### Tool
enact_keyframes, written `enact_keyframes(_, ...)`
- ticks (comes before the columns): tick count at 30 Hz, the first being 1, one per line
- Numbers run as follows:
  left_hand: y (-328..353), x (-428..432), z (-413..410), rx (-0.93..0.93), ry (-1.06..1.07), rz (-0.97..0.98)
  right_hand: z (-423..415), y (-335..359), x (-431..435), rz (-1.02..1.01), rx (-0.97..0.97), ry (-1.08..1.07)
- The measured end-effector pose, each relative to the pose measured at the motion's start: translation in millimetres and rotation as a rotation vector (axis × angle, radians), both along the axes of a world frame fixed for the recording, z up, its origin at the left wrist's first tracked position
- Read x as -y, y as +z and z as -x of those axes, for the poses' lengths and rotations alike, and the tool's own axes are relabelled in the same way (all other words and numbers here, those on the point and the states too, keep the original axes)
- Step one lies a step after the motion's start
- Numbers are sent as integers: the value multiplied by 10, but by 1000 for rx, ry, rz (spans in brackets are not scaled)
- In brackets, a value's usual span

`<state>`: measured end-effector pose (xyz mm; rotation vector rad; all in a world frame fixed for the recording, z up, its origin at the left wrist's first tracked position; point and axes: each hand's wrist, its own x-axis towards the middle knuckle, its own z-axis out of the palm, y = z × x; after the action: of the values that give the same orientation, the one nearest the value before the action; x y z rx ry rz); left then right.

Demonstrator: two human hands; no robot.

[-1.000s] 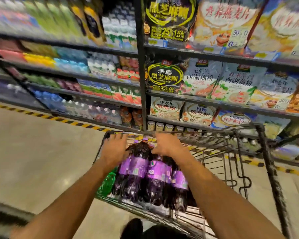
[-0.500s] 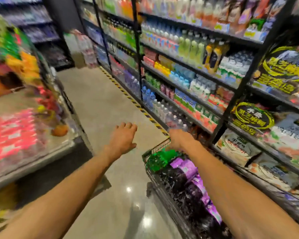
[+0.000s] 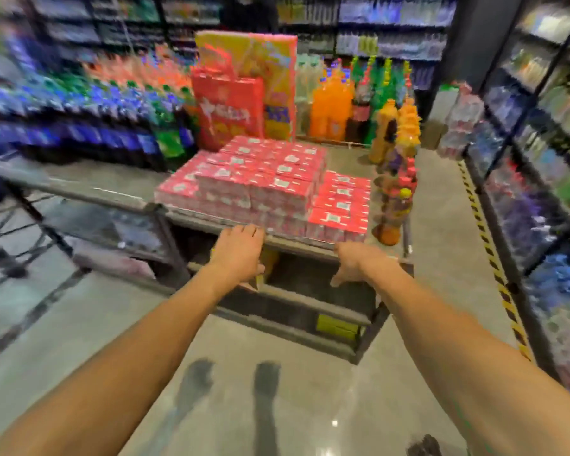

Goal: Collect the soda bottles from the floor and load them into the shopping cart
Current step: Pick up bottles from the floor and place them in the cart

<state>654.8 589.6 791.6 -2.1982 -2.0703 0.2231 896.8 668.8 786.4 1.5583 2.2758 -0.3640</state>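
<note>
Grey display platform point(image 3: 79, 187) carries stacked red cartons point(image 3: 264, 182); bottles point(image 3: 397, 192) alongside.

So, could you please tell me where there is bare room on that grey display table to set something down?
The grey display table is bare left of the stacked red cartons, up to the dark blue-labelled bottles. Its right side is crowded by those cartons and an edge row of orange and brown bottles. Both hands, left and right, are empty.

Heavily smeared by motion left of the red pack stack point(image 3: 264, 185): bottle rows point(image 3: 79, 126), labels unreadable. Right of the stack, shelf goods point(image 3: 540, 179) too blurred to identify. Below the stack, lower shelf point(image 3: 297, 291) dark, contents unclear. Both forearms cut off by the bottom edge. Print on packs illegible.
</note>
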Motion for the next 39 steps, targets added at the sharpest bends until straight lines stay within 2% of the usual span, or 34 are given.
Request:
enact_keyframes(5, -17, 365, 1225, 23, 272, 1, 1465, 3, -79, 27, -1, 254)
enact_keyframes(12, -160, 677, 2391, 40, 542, 13, 3104, 27, -263, 14, -43, 583)
enact_keyframes(20, -140, 803, 3534, -15, 846, 57, 4457, -84, -803, 34, -21, 761)
enact_keyframes(23, -156, 923, 3877, -46, 933, 68, 5123, -376, -1059, 54, 2, 815)
enact_keyframes(30, -78, 1388, 4602, -42, 1119, 53, 6312, -155, -520, 79, -44, 1002)
enact_keyframes(39, -112, 2061, 5836, 11, 1206, -23, 7704, -77, 126, 173, -31, 1105)
